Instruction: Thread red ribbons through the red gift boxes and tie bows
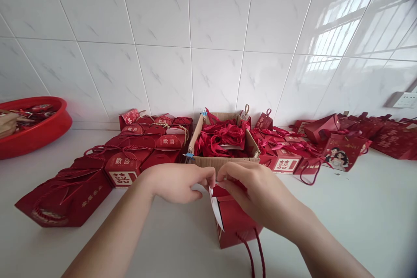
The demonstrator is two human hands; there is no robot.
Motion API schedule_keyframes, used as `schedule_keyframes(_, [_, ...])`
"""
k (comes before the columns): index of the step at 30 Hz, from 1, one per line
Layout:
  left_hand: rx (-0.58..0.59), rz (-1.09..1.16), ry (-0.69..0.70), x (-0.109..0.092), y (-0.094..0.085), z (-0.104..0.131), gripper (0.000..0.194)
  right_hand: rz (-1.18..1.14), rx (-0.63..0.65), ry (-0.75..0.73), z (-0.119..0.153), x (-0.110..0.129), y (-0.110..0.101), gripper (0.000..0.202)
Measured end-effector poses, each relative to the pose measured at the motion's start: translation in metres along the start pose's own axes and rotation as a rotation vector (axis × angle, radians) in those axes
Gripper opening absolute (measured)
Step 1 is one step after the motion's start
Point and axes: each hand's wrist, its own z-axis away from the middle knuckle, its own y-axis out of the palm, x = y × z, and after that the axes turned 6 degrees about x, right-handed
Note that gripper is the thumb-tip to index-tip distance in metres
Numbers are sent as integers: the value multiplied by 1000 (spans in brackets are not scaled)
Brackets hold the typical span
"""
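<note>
A red paper gift box (239, 217) stands on the white countertop in front of me. Its near side carries a twisted dark red cord handle (259, 247) that hangs down. At its left a flap (215, 212) shows its white inner face. My left hand (177, 183) is closed, pinching the upper end of this flap between thumb and fingers. From the other side my right hand (256, 189) also pinches the top edge of the box, and its fingers nearly meet those of the left. The right hand covers part of the lid.
Behind my hands sits a cardboard carton (224, 162) of red ribbons (224, 134). Rows of red gift boxes (130, 156) stand left; ribboned boxes (286, 150) and red bags (342, 152) stand right. A red basin (48, 128) is far left. A tiled wall (215, 74) closes the back.
</note>
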Motion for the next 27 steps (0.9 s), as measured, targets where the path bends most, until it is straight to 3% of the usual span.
schedule_keyframes(8, [43,76,3,0,-1,1,31,0,25,17,-1,0,3,18])
schedule_keyframes(22, [48,64,22,-4,-2,3,35,64,162,173,-3,-12,6,11])
schedule_keyframes(27, [9,80,35,-6,-2,2,25,63,162,168,-5,-15,10,8])
